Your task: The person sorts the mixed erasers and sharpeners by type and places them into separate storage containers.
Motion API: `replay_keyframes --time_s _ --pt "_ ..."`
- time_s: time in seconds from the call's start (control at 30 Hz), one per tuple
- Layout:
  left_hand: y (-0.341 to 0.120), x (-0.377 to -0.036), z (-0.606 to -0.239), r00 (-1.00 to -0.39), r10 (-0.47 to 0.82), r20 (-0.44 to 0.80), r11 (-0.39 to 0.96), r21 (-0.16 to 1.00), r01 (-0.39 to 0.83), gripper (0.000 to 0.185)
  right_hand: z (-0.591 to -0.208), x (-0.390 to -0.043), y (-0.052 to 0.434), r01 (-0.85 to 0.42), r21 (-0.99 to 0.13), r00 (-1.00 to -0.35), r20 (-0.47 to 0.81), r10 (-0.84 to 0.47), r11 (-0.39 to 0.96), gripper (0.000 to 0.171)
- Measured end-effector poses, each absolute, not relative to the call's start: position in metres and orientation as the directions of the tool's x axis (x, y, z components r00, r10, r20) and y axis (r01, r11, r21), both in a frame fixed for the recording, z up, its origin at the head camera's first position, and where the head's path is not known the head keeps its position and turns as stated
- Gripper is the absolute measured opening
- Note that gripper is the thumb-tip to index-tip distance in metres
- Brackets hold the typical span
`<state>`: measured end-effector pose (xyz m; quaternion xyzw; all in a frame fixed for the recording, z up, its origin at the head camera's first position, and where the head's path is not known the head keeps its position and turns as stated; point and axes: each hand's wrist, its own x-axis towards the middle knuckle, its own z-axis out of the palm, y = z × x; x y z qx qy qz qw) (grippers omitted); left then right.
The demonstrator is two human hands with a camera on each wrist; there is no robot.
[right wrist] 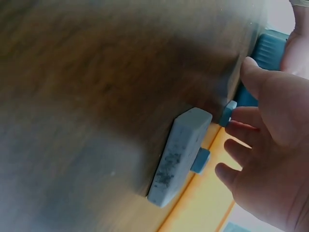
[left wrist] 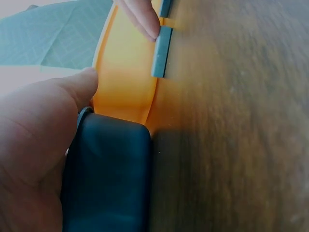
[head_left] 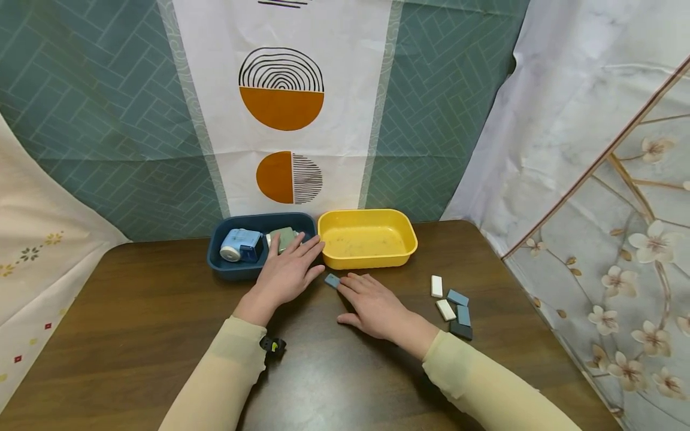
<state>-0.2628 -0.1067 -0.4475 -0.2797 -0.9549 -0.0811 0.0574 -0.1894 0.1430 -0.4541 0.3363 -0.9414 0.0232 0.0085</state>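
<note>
A: Where is the little blue block (head_left: 332, 280)?
B: On the bench (head_left: 162, 311), right by the yellow tray (head_left: 368, 261). The right hand (head_left: 374, 306) lies flat, its straight fingers touching it.
A: And the left hand (head_left: 284, 272)?
B: Flat and open on the dark blue tray (head_left: 232, 270), holding nothing.
A: Much done?
B: No. The yellow tray looks empty, and five blocks (head_left: 451, 306) wait.

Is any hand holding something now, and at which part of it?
Nothing is gripped. The right hand lies flat, its fingertips touching the small blue block at its near end. The left hand rests open on the dark blue tray rim.
</note>
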Motion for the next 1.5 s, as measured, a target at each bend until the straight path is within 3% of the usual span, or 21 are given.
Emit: replay_keyframes --time_s 0.5,0.8,1.2,1.5 --pt "-0.106 -0.261 -0.449 -0.839 0.516 0.174 0.836 0.112 0.538 0.066 -0.452 -0.196 0.138 -0.569 -0.011 -0.820 0.089 -0.566 0.822 0.075" --pt "-0.105 -0.261 -0.453 -0.837 0.521 0.168 0.831 0.124 0.543 0.066 -0.457 -0.197 0.129 -0.524 -0.019 -0.850 0.082 -0.521 0.851 0.062" --pt "-0.107 -0.262 -0.452 -0.838 0.519 0.167 0.830 0.134 0.541 0.065 -0.460 -0.202 0.118 -0.528 0.034 -0.834 0.166 -0.526 0.849 0.045" --pt "-0.108 -0.263 -0.454 -0.835 0.523 0.171 0.828 0.129 0.545 0.066 -0.459 -0.205 0.110 -0.483 0.102 -0.852 0.173 -0.493 0.870 0.043"
